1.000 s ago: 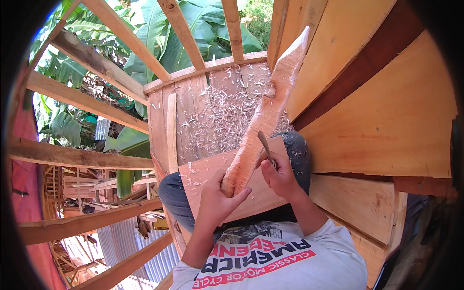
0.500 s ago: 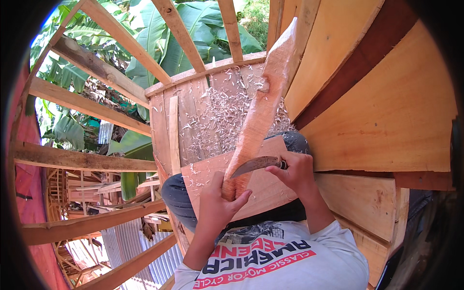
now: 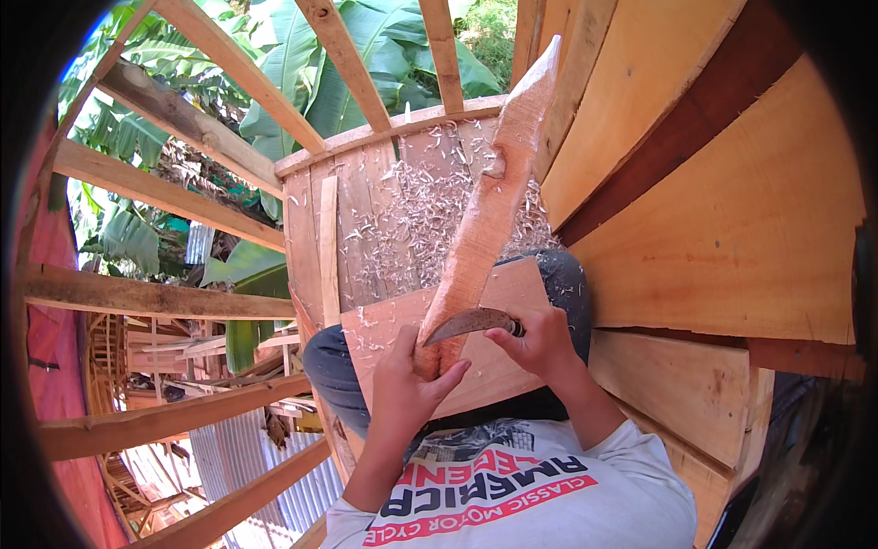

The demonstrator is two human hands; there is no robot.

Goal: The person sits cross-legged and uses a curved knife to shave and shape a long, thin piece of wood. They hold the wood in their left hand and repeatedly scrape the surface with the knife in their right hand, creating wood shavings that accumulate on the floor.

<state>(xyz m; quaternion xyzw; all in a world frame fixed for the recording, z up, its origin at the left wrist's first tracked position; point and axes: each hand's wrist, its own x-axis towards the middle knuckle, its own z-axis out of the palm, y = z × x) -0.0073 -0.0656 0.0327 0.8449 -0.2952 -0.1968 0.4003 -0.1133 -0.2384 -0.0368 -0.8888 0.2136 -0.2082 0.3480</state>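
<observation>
A long, roughly carved piece of wood (image 3: pixel 480 220) slants away from me, its pale pointed tip at the far end and a notch partway along one edge. My left hand (image 3: pixel 402 380) is wrapped round its near end. In my right hand (image 3: pixel 544 343) is a knife with a curved blade (image 3: pixel 471 322), its handle mostly hidden in my fingers. The blade lies across the wood just ahead of my left hand, its tip near the left edge. Beneath them a flat square board (image 3: pixel 512 380) rests on my lap.
Curled wood shavings (image 3: pixel 416 220) litter the plank floor (image 3: pixel 361 238) ahead. A loose strip of wood (image 3: pixel 329 247) lies at its left. Slatted railing (image 3: pixel 174 206) encloses the left and far sides, with banana leaves beyond. A plank wall (image 3: pixel 722 229) rises close on the right.
The knife and my right hand have moved slightly left and nearer to me along the wood. The wood's near end has shifted a little left with my left hand.
</observation>
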